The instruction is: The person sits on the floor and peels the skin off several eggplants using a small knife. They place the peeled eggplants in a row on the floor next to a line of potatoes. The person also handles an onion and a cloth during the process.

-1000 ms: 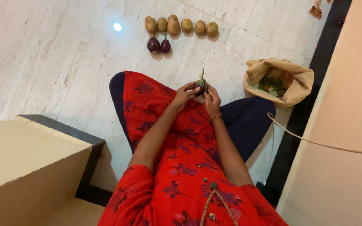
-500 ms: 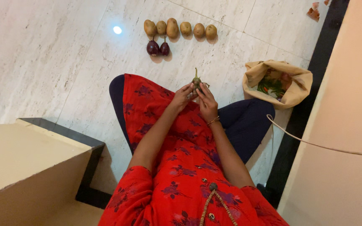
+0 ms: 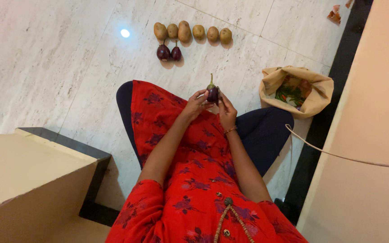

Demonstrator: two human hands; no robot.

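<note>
I sit cross-legged on a pale marble floor in a red flowered tunic. A small dark purple eggplant (image 3: 212, 92) with a green stem pointing up is held over my lap between both hands. My left hand (image 3: 196, 104) grips its left side with the fingertips. My right hand (image 3: 226, 110), with a bangle at the wrist, grips its right side. On the floor ahead lie a row of several potatoes (image 3: 192, 32) and, just below their left end, two more small eggplants (image 3: 169, 52).
An open beige cloth bag (image 3: 296, 89) with green and red vegetables inside sits on the floor at my right knee. A cream step (image 3: 28, 175) with dark edging rises at left. A beige wall (image 3: 374, 135) and black skirting run along the right.
The eggplant has been turned in my fingers: its purple body now shows more and it stands upright. Both hands stayed over my lap.
</note>
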